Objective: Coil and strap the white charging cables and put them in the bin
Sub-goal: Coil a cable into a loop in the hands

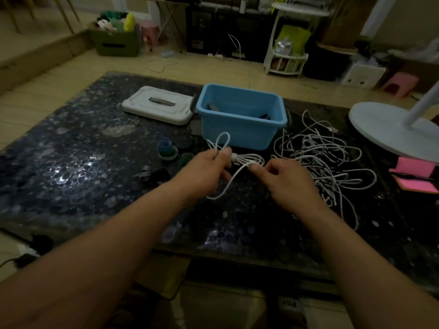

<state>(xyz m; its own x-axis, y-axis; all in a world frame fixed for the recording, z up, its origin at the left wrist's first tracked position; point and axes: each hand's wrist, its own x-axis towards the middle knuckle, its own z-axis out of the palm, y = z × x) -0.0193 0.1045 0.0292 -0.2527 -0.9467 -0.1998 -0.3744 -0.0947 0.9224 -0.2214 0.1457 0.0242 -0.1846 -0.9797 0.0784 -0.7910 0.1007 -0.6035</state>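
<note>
Left hand: the left hand [209, 165] grips a bunch of loops of one white cable [249, 160], thumb pressed on top; one loop sticks up past the fingers.
Right hand: the right hand [287, 179], near the left, appears to pinch the same cable where its loops end.
Cable position: held above the surface [83, 162], just in front of the blue bin [242, 136]; a loose tail sags below the hands.
Step in hand: likely coiling, with no strap on the cable yet.
Other cables: a tangled pile of cables [327, 157] lies to the right of the bin.
Straps: small strap rolls [167, 150] sit on the surface left of the hands.
Risk, coil: the loops look uneven, so easing the left grip to reach for a strap could let them spring apart.
Risk, tail: the sagging tail could drag across the surface and catch on the rolls.
Risk, pile: the right hand is close to the pile, so a stray strand could get wound in.
Risk, light: the dim light makes the thin strands hard to tell apart.
</note>
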